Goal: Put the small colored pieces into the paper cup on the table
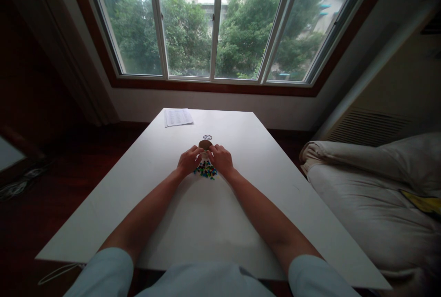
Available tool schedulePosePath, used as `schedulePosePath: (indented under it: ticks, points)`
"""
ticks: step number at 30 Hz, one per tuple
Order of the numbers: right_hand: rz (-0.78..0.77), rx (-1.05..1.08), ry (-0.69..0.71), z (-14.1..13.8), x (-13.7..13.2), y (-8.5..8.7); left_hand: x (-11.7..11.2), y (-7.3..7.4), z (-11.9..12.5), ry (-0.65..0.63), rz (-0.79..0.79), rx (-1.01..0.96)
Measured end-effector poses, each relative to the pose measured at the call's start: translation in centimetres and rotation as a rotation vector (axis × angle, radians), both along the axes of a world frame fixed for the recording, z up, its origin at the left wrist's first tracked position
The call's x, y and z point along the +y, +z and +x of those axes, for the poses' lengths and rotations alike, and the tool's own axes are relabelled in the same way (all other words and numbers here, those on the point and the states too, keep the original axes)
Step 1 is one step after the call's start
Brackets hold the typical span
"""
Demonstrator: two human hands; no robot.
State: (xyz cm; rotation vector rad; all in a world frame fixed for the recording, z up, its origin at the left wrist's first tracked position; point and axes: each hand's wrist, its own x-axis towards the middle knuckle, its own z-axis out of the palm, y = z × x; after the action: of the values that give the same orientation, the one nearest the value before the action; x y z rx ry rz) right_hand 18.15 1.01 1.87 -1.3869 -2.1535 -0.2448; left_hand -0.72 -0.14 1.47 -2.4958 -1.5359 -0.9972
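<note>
Both of my hands rest on a white table [144, 196], side by side near its middle. My left hand [188, 160] and my right hand [221, 159] have their fingers curled and pinched together at the rim of a small brown cup [205, 144]. Between and just below the hands lies a heap of small multicoloured beads [206, 170]. What each hand's fingertips hold is too small to make out. A small round lid or ring [207, 137] lies just behind the cup.
A printed sheet of paper [178, 117] lies at the table's far left. A wide window [220, 25] is beyond the table. A bed with pale bedding [375, 186] stands close on the right. Dark floor with cables [20, 182] is at left.
</note>
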Motion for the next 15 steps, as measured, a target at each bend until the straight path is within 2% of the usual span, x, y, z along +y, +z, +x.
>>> schedulePosePath:
  ticks: [8,15]
  points:
    - [0.009,-0.035,-0.035,-0.3,-0.2,0.3,-0.1,0.1,0.2,0.004,0.002,0.001]
    - [-0.097,-0.12,-0.117,-0.9,-1.2,1.2,0.1,0.1,0.2,0.008,-0.003,0.011]
